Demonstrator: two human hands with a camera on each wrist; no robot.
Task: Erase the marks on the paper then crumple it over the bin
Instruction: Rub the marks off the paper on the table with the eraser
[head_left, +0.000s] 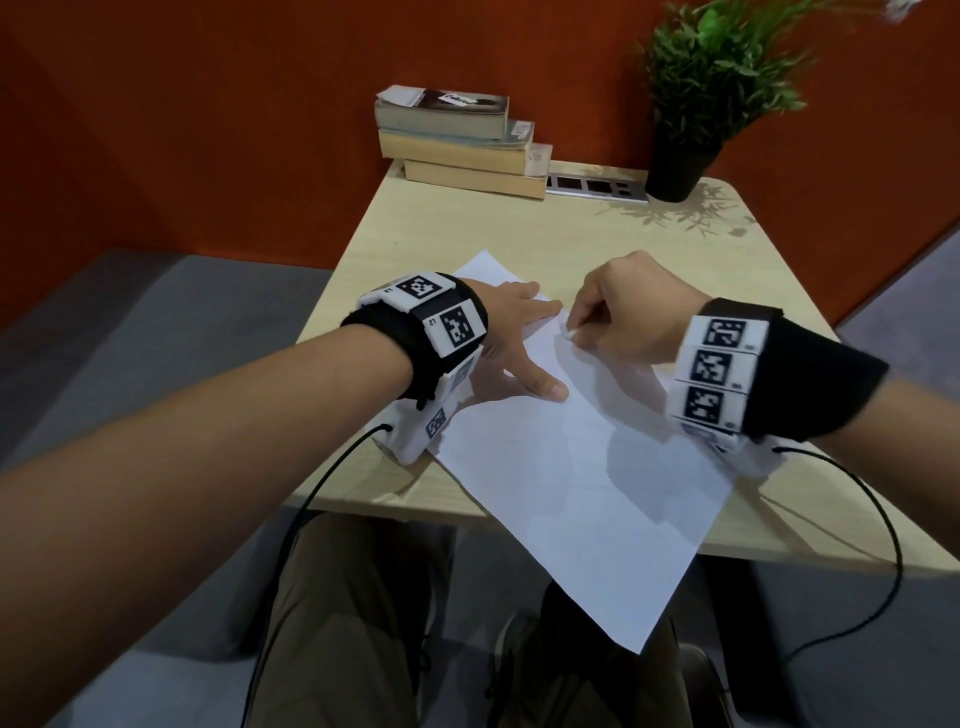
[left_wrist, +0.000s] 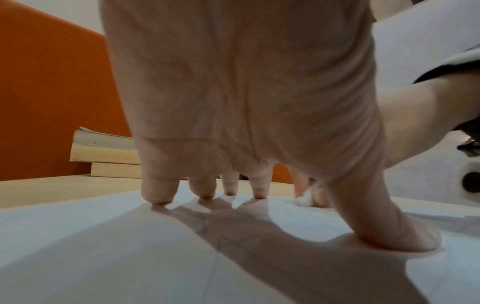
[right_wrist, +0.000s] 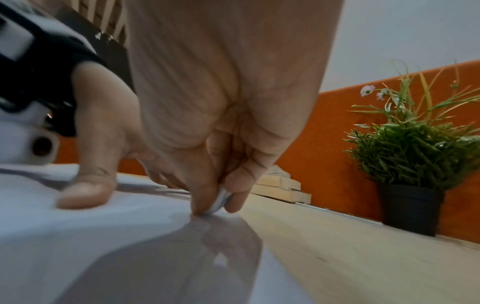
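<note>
A white sheet of paper (head_left: 561, 478) lies slanted across the wooden table (head_left: 467, 228), its near corner hanging over the front edge. My left hand (head_left: 514, 338) lies flat on the paper's far left part, fingers straight and spread, pressing it down (left_wrist: 161, 197). My right hand (head_left: 623, 317) pinches a small white eraser (head_left: 570, 333) between thumb and fingers, its tip touching the paper near the far edge (right_wrist: 221, 203). Faint pencil lines show on the paper (left_wrist: 207, 226) under my left palm. No bin is in view.
A stack of books (head_left: 462, 145) sits at the table's back, with a socket strip (head_left: 597, 186) beside it and a potted plant (head_left: 685, 104) in a black pot at the back right. An orange wall runs behind. My knees and shoes are below the table's front edge.
</note>
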